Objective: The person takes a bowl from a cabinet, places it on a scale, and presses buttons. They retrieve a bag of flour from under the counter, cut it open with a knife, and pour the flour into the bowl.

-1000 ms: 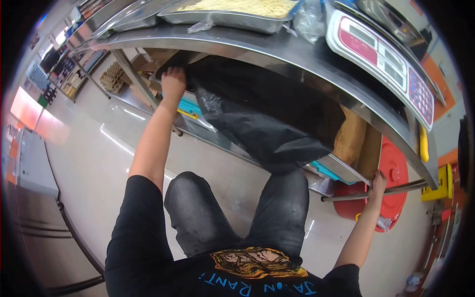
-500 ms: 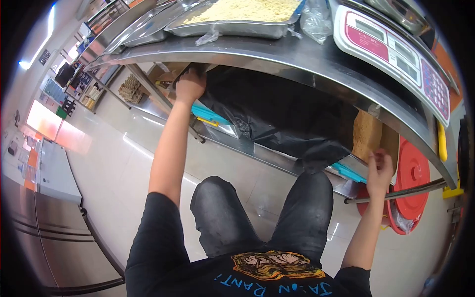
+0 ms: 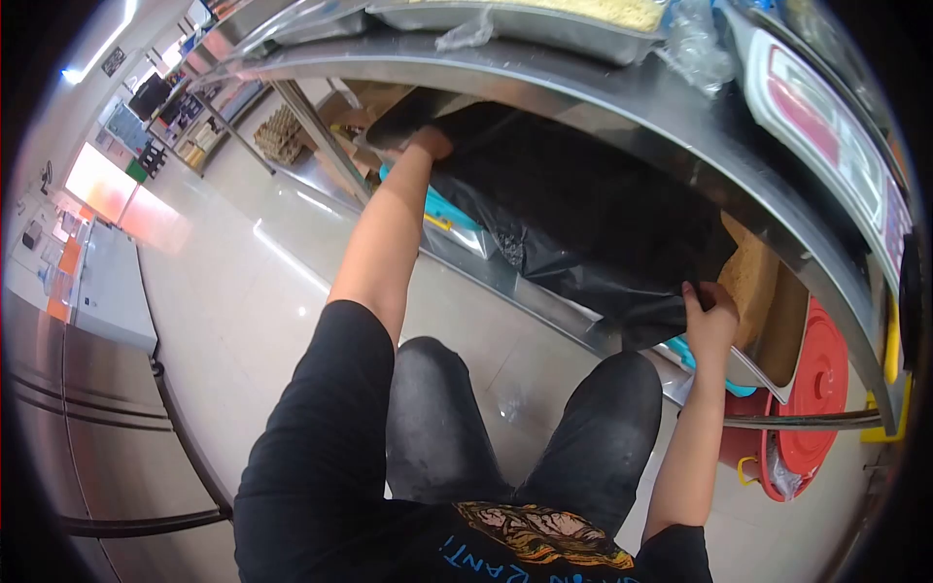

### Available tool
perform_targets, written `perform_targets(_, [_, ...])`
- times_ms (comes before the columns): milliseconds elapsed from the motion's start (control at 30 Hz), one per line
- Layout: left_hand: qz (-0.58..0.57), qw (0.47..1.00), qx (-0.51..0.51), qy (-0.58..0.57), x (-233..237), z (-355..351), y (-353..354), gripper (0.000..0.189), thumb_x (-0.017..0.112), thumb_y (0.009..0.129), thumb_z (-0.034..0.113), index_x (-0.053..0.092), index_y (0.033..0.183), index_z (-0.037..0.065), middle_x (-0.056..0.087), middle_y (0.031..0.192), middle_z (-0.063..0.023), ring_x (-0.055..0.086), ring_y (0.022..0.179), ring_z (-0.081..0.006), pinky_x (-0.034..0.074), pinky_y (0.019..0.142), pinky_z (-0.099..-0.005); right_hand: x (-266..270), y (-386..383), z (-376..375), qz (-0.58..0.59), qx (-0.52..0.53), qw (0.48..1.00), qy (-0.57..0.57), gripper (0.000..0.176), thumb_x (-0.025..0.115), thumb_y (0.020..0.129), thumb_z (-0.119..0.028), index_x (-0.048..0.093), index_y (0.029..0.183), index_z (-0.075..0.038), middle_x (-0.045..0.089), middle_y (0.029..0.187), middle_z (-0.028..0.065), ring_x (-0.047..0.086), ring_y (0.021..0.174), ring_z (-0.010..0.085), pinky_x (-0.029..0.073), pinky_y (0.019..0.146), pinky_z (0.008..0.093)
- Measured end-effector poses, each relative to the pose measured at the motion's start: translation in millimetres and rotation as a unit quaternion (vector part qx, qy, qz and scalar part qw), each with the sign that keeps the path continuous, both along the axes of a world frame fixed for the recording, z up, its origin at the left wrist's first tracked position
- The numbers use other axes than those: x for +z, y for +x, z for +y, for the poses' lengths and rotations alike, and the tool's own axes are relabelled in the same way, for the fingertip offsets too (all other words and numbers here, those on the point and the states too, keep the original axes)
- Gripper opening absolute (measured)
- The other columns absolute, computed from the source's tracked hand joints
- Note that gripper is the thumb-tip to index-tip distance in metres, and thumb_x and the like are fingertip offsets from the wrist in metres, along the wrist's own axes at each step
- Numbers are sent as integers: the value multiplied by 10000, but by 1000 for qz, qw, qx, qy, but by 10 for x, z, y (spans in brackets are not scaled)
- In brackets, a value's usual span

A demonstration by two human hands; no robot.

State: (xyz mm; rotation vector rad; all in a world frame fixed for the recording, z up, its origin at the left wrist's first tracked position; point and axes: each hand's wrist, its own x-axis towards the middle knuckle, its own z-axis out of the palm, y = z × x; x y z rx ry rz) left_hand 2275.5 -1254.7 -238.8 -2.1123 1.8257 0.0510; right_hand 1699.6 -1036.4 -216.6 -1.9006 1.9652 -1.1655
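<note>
A black plastic sheet [image 3: 583, 194] lies over a metal tray [image 3: 763, 374] on the lower shelf, under the steel worktop. Past its right edge shows a golden-brown baked slab [image 3: 750, 277] inside the tray. My left hand [image 3: 428, 146] is closed at the sheet's far left edge, its fingertips partly hidden. On the right, my right hand [image 3: 712, 309] pinches the sheet's near corner between thumb and fingers, beside the slab. Turquoise pieces [image 3: 452, 206] show below the sheet along the shelf's front.
Above is a steel worktop [image 3: 544, 83] with a tray of pale yellow crumbly food [image 3: 603, 12], plastic wrap [image 3: 698, 44] and a digital scale [image 3: 826, 126]. A red lidded bin [image 3: 821, 379] stands by the right table leg. Egg trays [image 3: 280, 134] sit at the far left.
My right hand has moved left from the tray's end and taken hold of the sheet's corner. My left hand has shifted right along the sheet. The view has tilted and turned slightly.
</note>
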Motion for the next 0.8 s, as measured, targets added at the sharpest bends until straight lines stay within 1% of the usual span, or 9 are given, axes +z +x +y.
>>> perform_targets(100, [-126, 985, -119, -18, 76, -138, 115, 395, 479, 958, 248, 738, 1239, 146, 687, 1311, -136, 680, 1182, -321, 554, 984, -419, 46, -14, -17, -13, 17, 1000, -23, 221, 757, 904, -213, 716, 961, -4, 709, 810, 131, 685, 724, 242, 517, 685, 359])
perform_targets(133, [-47, 982, -89, -162, -629, -840, 678, 367, 478, 968, 247, 762, 1176, 141, 708, 1271, -124, 692, 1149, -325, 562, 960, -449, 68, -12, 3, 1, 13, 1000, -3, 198, 746, 911, -194, 715, 957, -4, 706, 810, 124, 673, 715, 226, 509, 679, 355])
perform_targets(167, [169, 972, 6, -166, -367, -675, 504, 349, 545, 939, 263, 755, 1154, 86, 722, 1221, -146, 704, 1114, -320, 563, 925, -434, 74, -6, 22, 14, 7, 1000, 13, 177, 734, 918, -176, 715, 953, -4, 703, 809, 117, 662, 706, 210, 501, 672, 351])
perform_targets(200, [453, 859, 117, -208, -107, -520, 336, 360, 611, 910, 278, 749, 1132, 31, 735, 1170, -167, 715, 1079, -315, 563, 889, -418, 54, 16, 29, 12, 11, 1000, -2, 162, 725, 921, -169, 715, 961, -12, 692, 798, 112, 638, 680, 205, 489, 658, 363])
perform_targets(267, [685, 621, 234, -300, 418, -255, -22, 398, 679, 878, 293, 742, 1105, -28, 748, 1114, -192, 725, 1039, -314, 563, 851, -405, -14, 43, 30, 34, 10, 999, -33, 167, 713, 941, -181, 708, 957, -15, 682, 769, 100, 633, 673, 185, 486, 651, 344])
perform_targets(367, [733, 520, 189, -396, 739, -122, -199, 400, 683, 872, 293, 740, 1092, -36, 746, 1097, -203, 725, 1025, -325, 560, 843, -412, -51, 64, 2, 67, 7, 995, -76, 163, 704, 951, -186, 705, 959, -23, 680, 772, 95, 639, 675, 184, 492, 655, 346])
perform_targets(533, [669, 488, 77, -556, 1221, 68, -132, 403, 691, 861, 293, 738, 1070, -49, 741, 1068, -222, 723, 1003, -344, 556, 830, -422, -40, 146, -69, 129, 21, 983, -132, 122, 707, 930, -164, 703, 947, -43, 691, 869, 110, 681, 755, 244, 516, 694, 387])
perform_targets(600, [608, 500, 52, -614, 1294, 138, 17, 405, 694, 857, 292, 736, 1061, -55, 740, 1057, -230, 723, 994, -351, 554, 825, -426, 65, 261, -137, 196, 32, 964, -179, 92, 712, 915, -148, 705, 939, -59, 690, 910, 118, 691, 801, 273, 522, 711, 405])
perform_targets(800, [390, 584, 97, -705, 1046, 400, 807, 411, 703, 845, 292, 733, 1035, -71, 735, 1022, -252, 721, 966, -373, 549, 810, -438, 255, 639, -903, 264, -18, 960, -94, 150, 618, 949, -221, 726, 1008, -135, 711, 1077, 129, 691, 995, 374, 555, 828, 482])
